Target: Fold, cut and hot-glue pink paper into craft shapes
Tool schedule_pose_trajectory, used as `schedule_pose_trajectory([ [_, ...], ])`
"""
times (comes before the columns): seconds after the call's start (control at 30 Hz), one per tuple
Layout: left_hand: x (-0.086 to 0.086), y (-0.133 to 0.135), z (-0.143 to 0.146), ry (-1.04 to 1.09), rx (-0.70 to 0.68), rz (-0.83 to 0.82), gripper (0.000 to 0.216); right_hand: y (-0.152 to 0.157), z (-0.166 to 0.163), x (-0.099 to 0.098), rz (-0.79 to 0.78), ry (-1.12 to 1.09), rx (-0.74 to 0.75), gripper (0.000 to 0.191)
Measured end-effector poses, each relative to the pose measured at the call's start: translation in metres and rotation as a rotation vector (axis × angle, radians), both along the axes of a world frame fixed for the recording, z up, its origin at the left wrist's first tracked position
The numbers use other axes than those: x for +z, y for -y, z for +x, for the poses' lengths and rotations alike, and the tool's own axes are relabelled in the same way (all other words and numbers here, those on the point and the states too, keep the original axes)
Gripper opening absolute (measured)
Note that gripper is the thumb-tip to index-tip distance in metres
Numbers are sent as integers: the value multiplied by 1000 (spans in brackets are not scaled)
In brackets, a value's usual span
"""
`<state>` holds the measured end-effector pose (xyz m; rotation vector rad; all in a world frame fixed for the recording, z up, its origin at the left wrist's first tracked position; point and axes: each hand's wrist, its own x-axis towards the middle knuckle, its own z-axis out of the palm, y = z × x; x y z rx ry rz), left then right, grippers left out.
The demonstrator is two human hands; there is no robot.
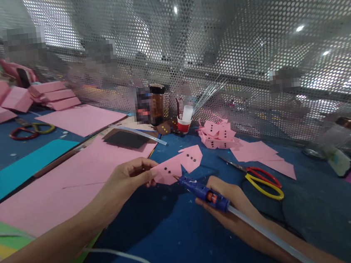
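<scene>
Blue bench (175,244) lay littered with pink sheets (74,180), perforated metal screen (216,39) behind. Your left grip (127,180) pinched a pink cutout (181,162); right grip (236,198) clasped the glue gun (202,192).

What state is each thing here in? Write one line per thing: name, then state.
left hand, pinching the pink cutout
right hand, gripping the glue gun
pink cutout, held off the table
glue gun, nozzle at the cutout's edge, glue stick loaded
nearest scissors, lying flat, blades shut
red cup, upright
brown jar, upright, capped
</scene>
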<state>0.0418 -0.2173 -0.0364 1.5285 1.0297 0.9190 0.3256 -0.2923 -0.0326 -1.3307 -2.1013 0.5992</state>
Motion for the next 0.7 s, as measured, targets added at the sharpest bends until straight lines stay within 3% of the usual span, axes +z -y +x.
schedule_pose_trajectory([
  [0.7,1,1,0,-5,9,-6,13,0,2,-1,-8,43,6,22],
])
